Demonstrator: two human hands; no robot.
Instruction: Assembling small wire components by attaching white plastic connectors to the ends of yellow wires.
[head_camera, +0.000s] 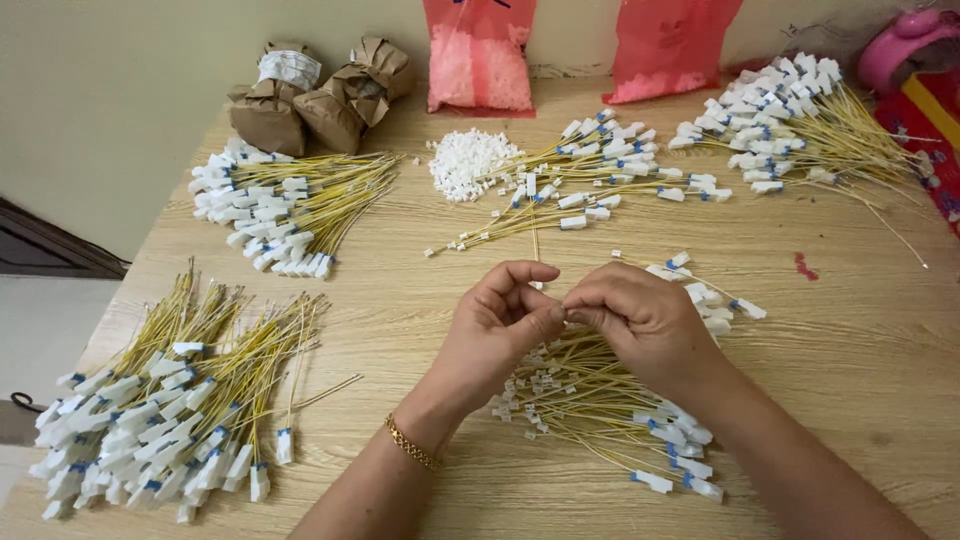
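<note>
Both hands pinch one tiny white plug together: left hand (497, 318) and right hand (640, 318) meet fingertip to fingertip above a loose yellow wire pile (590, 395) on the desk (400, 300). Finished-looking wire bundles (160, 410) lie around. Farther back, a heap of white plugs (468, 163) waits, so plenty looks left.

Matt wood-grain table (400, 300), glossy yellow wires (590, 390) w/ white plastic connectors (655, 482), crumpled brown paper parcels (270, 115).
</note>
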